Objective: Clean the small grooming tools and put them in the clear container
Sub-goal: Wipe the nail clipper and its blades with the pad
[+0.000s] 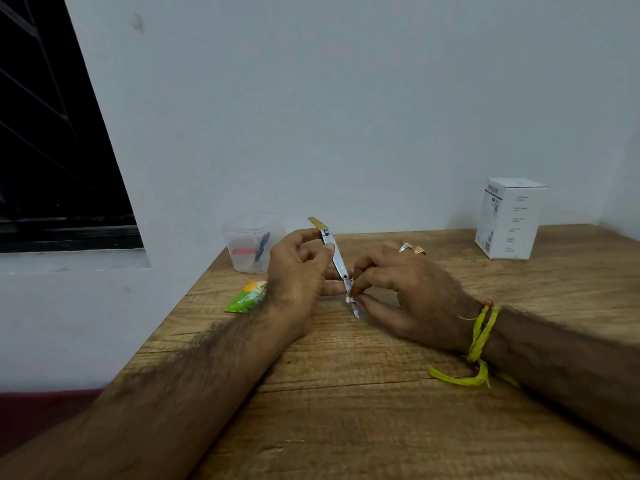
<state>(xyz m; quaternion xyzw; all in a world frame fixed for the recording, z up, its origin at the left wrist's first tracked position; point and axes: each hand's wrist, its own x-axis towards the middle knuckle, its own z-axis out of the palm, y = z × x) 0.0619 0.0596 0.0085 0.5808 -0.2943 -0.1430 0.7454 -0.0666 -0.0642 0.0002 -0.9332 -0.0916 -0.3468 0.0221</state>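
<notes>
Silver metal on the nail clipper [335, 258], with a yellow-gold lever at its far tip. A tiny white wad [349, 299] sits right at the pinch on the blade. Beyond the grip, the clear container [252, 242] shows something red and something dark inside. A green-and-orange sachet [246, 296], wood-grain brown table [346, 393], white box [509, 218] with grey print, yellow wrist thread [479, 341].

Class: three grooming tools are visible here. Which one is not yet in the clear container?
The metal nail clipper, gripped by the left hand and right hand. The red and black tools sit inside the clear container.
</notes>
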